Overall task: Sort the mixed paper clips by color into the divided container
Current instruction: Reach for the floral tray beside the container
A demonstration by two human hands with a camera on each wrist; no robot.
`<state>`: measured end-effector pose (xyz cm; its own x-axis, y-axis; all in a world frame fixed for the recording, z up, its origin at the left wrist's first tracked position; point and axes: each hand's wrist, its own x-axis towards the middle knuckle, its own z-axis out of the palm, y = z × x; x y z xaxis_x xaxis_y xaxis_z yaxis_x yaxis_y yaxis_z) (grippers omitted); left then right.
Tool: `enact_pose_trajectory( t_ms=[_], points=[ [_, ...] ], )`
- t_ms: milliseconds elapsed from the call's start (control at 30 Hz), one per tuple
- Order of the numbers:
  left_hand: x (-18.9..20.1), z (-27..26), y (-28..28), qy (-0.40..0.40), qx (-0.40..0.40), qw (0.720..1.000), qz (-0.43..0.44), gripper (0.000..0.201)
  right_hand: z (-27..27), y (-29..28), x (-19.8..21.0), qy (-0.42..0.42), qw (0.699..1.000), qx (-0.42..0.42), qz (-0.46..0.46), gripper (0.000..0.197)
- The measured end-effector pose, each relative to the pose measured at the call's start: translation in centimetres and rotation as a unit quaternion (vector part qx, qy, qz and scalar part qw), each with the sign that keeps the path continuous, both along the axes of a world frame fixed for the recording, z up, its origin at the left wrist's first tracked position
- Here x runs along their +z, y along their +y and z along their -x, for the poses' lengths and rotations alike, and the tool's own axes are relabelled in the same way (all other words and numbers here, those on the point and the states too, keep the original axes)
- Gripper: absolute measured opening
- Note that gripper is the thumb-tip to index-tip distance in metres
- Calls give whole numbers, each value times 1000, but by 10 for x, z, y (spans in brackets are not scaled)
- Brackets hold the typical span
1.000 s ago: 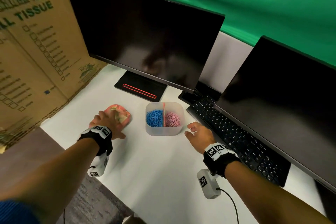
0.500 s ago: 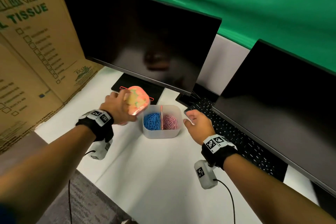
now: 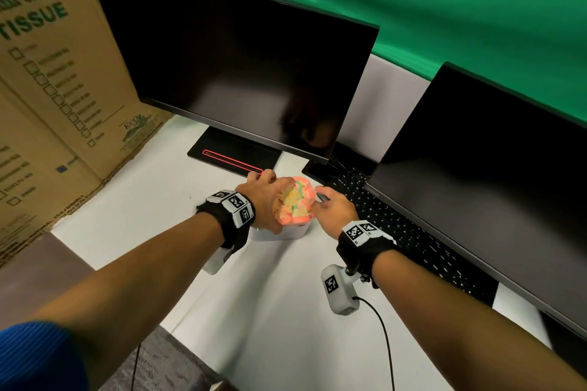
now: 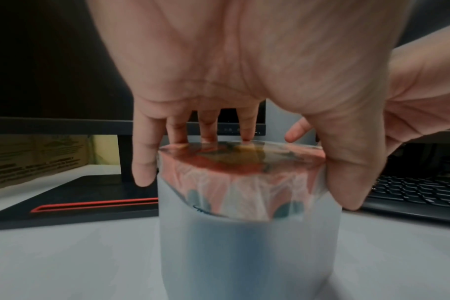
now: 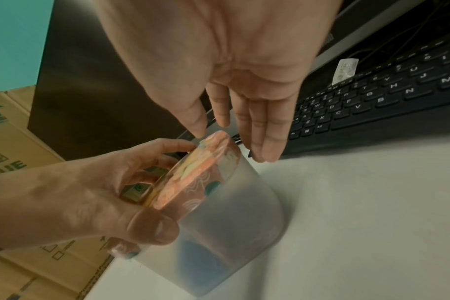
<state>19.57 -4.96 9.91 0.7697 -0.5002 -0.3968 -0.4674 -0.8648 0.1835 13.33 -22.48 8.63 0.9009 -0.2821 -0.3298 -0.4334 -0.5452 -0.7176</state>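
Observation:
A frosted plastic container [image 3: 297, 231] stands on the white desk in front of the monitors. A pink patterned lid [image 3: 295, 203] sits tilted on its rim. My left hand [image 3: 263, 197] grips this lid from above, fingers [image 4: 144, 162] on the far side and thumb [image 4: 347, 178] on the near side. In the right wrist view the lid [image 5: 206, 162] leans over the container [image 5: 231, 223], and blue shows dimly through the wall. My right hand [image 3: 330, 206] hovers at the container's right with straight fingers [image 5: 267, 132], holding nothing. The clips are hidden under the lid.
A black keyboard [image 3: 397, 225] lies just right of the container under the right monitor [image 3: 492, 168]. The left monitor's stand [image 3: 235, 155] with a red stripe is right behind. Cardboard boxes [image 3: 47, 89] wall off the left. The white desk [image 3: 279, 311] stretches toward me.
My left hand lifted the lid off the desk at the left and carried it right onto the container. My right hand closed in on the container's right side.

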Motion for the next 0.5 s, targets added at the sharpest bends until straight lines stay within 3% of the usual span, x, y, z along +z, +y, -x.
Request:
enact_pose_trajectory(
  t_ms=[500],
  points=[
    [5, -8, 1, 17, -23, 999, -36, 122, -1, 4, -19, 4, 999, -41, -21, 47]
  ],
)
